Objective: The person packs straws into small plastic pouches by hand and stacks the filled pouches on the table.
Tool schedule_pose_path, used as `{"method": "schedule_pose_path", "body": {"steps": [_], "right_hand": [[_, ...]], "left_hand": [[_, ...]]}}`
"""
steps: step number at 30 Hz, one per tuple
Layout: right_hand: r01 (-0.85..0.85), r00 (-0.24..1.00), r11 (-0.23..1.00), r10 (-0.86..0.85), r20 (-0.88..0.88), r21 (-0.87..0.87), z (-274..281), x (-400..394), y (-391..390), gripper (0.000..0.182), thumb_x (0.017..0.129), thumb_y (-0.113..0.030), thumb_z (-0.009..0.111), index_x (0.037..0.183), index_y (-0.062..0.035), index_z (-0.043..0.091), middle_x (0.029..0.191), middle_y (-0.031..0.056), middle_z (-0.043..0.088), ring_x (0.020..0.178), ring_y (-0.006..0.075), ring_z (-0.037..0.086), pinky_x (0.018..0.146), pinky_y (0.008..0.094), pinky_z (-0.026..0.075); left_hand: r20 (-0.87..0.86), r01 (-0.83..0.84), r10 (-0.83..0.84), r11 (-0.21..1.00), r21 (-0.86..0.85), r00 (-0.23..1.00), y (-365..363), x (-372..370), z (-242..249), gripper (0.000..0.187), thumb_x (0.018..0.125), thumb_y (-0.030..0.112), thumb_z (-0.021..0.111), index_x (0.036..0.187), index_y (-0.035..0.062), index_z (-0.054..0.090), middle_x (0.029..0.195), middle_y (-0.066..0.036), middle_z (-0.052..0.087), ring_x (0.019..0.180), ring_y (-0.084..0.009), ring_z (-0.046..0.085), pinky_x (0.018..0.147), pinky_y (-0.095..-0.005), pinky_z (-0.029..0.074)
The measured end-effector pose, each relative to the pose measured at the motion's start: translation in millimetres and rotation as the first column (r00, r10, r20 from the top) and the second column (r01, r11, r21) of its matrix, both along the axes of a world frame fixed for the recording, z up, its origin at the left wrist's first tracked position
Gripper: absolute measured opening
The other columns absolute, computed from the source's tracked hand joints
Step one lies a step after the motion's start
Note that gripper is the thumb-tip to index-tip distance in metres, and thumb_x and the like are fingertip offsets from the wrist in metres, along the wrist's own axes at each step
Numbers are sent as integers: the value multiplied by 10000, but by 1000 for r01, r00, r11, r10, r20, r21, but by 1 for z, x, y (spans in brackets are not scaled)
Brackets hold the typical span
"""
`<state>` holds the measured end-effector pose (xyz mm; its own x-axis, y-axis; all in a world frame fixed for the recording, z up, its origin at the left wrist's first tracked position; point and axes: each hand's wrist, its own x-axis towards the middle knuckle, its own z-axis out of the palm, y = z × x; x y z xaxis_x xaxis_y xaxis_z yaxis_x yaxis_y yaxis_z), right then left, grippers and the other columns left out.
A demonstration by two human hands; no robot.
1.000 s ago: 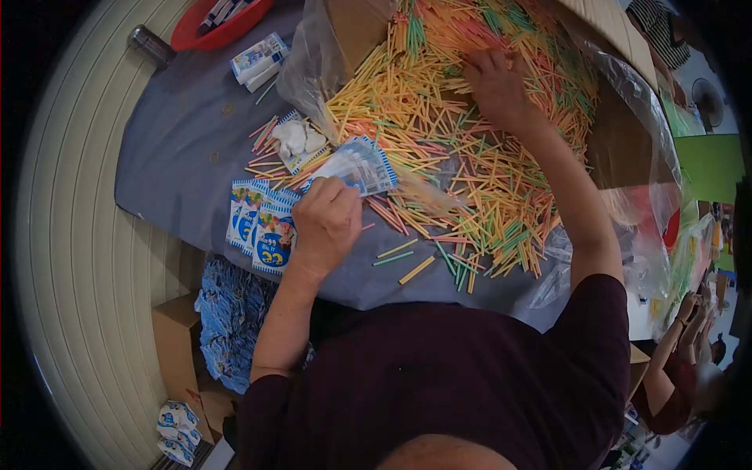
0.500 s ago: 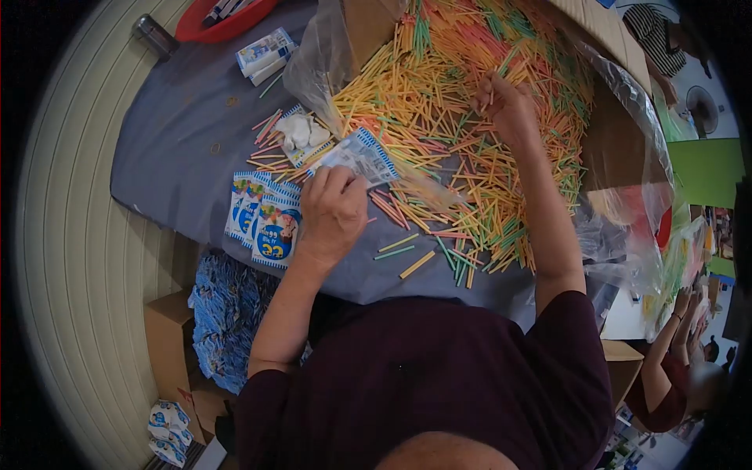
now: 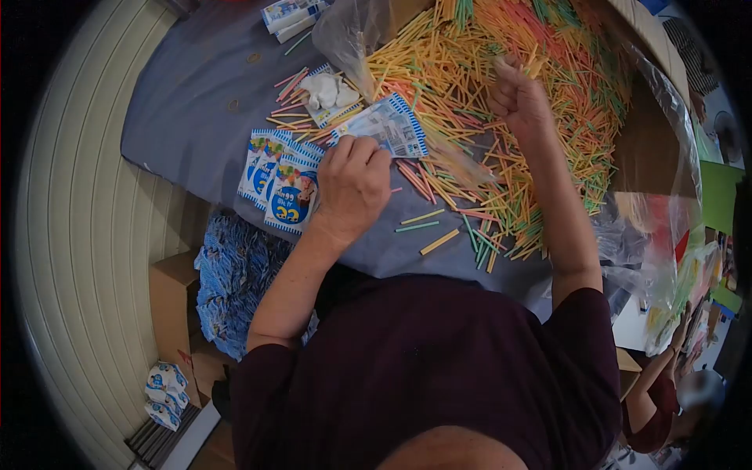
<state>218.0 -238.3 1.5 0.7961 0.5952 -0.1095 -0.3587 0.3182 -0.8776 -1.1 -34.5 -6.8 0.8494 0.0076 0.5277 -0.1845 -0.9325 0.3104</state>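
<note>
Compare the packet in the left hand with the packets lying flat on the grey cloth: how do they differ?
The held packet is pinched by the left hand and lifted at an angle; the flat packets lie overlapped in a row on the cloth. The held one looks pale and see-through; the flat ones show a bold blue print. The held one is next to the coloured sticks; the flat ones are clear of the pile. Both have blue-and-white striped edges.

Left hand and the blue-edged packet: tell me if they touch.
Touching. The head view shows the left hand with its fingertips pinching the packet at its near edge.
</note>
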Motion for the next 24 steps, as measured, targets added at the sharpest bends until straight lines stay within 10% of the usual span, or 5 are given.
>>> {"method": "schedule_pose_path", "body": {"steps": [6,9,11,17,24], "right_hand": [[-67,997,996,70,-41,65,-1,0,8,328,1058,-297,405,1112,-25,581,648,-10,427,568,137,436,592,333,416],[-189,978,974,176,110,124,5,0,6,394,1060,-361,355,1094,-31,568,846,91,651,964,291,655,783,406,513],[-160,986,973,151,68,165,12,-8,4,417,1058,-378,341,1077,-40,583,875,99,660,1050,317,623,883,464,487],[-233,972,893,212,98,385,49,-52,29,512,1056,-434,249,1044,-48,585,972,138,679,1199,369,553,1028,550,419],[-195,877,971,111,468,136,66,-80,56,509,1057,-433,252,1042,-33,566,1027,188,674,1208,352,551,1064,478,390]], "left_hand": [[-72,-58,64,994,90,995,-3,4,9,114,759,6,688,872,16,683,819,-87,598,771,-274,589,643,-351,487],[-37,-4,-5,967,-253,999,17,8,9,74,783,-10,704,854,-14,685,837,-70,618,734,-200,597,635,-293,472],[-93,-24,-74,641,-767,993,26,7,9,62,795,-23,730,836,-31,685,865,-37,627,726,-108,578,635,-248,450],[77,85,-36,369,-925,996,10,18,14,133,742,-48,767,856,-16,707,814,-13,614,718,-59,553,654,-202,459],[155,169,-76,221,-961,985,-17,27,21,128,791,-66,735,905,-19,701,857,-25,634,763,-73,595,680,-217,497]]}}
